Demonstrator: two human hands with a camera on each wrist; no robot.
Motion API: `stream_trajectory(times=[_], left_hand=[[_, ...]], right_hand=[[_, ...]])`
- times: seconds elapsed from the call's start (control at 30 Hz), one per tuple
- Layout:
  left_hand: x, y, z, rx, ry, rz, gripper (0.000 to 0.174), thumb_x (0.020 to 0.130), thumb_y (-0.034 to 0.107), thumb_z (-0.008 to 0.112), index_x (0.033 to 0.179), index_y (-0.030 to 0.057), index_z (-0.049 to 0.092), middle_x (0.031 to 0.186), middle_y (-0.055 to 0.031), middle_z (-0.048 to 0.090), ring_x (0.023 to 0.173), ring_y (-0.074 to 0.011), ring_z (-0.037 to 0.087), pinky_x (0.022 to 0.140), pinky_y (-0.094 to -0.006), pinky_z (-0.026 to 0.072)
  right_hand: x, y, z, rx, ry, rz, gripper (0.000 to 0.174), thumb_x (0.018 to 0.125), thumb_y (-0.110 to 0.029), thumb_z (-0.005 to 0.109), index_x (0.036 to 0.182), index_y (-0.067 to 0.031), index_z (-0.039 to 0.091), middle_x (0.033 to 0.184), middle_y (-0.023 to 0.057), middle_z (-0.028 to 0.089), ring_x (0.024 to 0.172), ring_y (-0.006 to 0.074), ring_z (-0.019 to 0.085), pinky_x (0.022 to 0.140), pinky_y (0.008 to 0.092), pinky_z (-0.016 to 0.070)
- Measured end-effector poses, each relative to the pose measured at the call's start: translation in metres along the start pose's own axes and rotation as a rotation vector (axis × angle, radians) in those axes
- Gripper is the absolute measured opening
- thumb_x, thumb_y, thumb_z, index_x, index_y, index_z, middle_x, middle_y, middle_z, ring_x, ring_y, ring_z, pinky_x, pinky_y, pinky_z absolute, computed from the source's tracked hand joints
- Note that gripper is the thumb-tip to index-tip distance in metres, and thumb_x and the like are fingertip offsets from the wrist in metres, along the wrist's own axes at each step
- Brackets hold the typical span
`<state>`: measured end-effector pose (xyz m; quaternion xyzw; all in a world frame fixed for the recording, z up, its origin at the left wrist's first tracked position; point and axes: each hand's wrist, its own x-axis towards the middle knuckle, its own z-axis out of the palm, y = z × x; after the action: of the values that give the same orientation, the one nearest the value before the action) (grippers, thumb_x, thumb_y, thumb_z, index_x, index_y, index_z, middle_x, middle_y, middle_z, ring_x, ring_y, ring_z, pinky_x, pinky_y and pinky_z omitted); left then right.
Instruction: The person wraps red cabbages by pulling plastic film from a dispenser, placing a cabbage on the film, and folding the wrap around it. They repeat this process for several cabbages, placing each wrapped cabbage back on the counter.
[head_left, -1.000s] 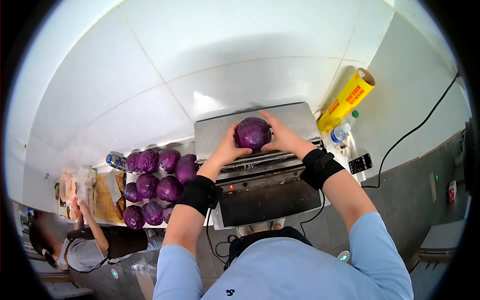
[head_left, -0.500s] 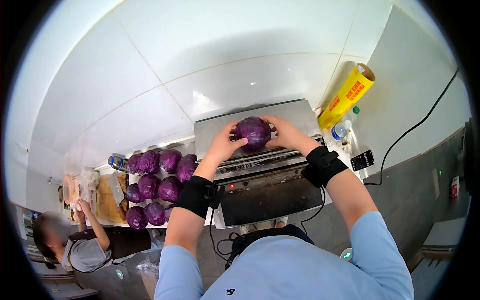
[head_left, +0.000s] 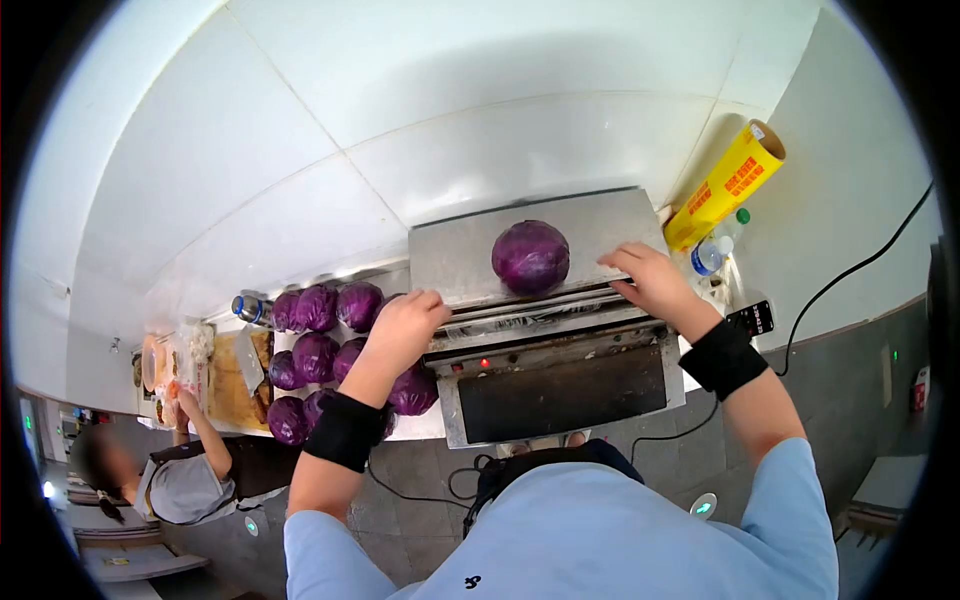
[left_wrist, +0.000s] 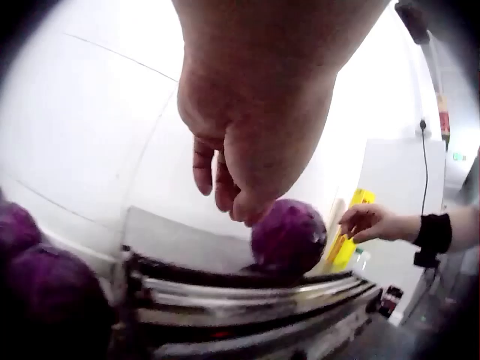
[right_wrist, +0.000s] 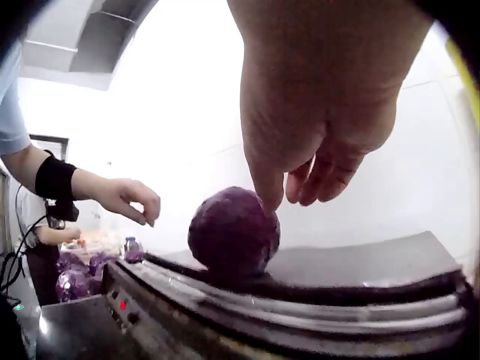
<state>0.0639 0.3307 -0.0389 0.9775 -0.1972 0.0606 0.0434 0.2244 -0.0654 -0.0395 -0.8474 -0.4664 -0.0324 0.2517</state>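
Note:
A round purple cabbage [head_left: 530, 257] rests alone on the metal top plate [head_left: 450, 252] of a wrapping machine, touched by neither hand in the head view. My left hand [head_left: 408, 328] hovers at the machine's left end, fingers loosely bent and holding nothing. On the other side, my right hand [head_left: 655, 285] is above the right part of the machine, its fingers apart and empty. The left wrist view has the cabbage [left_wrist: 288, 237] beyond my left hand [left_wrist: 251, 127]. In the right wrist view the cabbage [right_wrist: 234, 231] stands below and left of my right hand [right_wrist: 319, 112].
Several purple cabbages [head_left: 315, 357] lie left of the machine, near a cutting board [head_left: 228, 385] with a knife [head_left: 248, 362]. A yellow roll [head_left: 725, 185], a bottle [head_left: 711, 254] and a phone [head_left: 752, 319] are at the right. Another person [head_left: 195, 480] stands at far left.
Both hands have let go of the cabbage and moved apart, the left toward the left end, the right to the right. The cabbage now stands on the plate by itself.

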Motion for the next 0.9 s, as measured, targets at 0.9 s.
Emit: stream_trajectory(times=[0.9], left_hand=[[-0.009, -0.002, 0.04, -0.189, -0.044, -0.049, 0.011, 0.08, 0.006, 0.07, 0.089, 0.0053, 0.063, 0.099, -0.0094, 0.061, 0.083, -0.0332, 0.067, 0.071, -0.0446, 0.055]], right_hand=[[-0.016, 0.021, 0.033, -0.103, -0.18, -0.102, 0.008, 0.083, -0.012, 0.072, 0.089, -0.0081, 0.069, 0.088, 0.007, 0.062, 0.09, 0.03, 0.065, 0.078, 0.042, 0.0547]])
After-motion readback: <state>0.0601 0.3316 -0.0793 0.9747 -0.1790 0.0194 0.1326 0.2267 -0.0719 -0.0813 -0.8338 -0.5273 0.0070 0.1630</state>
